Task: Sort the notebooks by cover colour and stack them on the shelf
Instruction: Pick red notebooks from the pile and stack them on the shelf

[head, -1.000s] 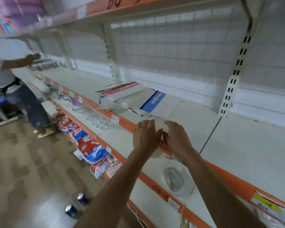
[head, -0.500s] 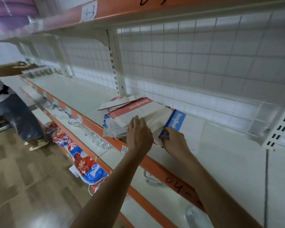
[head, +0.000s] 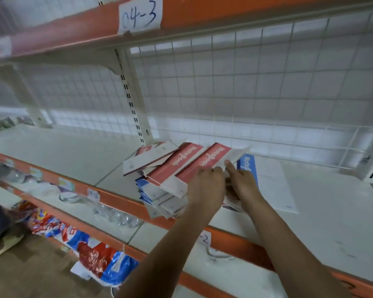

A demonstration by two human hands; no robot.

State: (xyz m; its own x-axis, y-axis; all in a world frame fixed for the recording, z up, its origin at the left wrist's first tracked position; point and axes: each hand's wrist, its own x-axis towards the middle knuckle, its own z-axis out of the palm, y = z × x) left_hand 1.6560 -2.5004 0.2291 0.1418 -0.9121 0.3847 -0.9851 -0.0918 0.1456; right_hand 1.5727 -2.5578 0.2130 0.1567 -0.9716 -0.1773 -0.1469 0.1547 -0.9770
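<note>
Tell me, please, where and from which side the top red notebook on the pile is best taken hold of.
Pinch the top red notebook at its near right corner, coming from the front of the shelf. It lies slanted atop the pile, and that white edge stands free above the blue notebook; the left hand curls its fingers there.

left hand (head: pixel 205 188) now gripping top red notebook (head: pixel 202 163), right hand (head: pixel 243 183) shifted to its edge, notebook slid rightward

Blue-spined white notebook (head: pixel 247 166): title half covered by right hand (head: pixel 243 184).
Left hand (head: pixel 207 187): fingertips curled out of sight over red-spined notebook (head: pixel 205 163).
</note>
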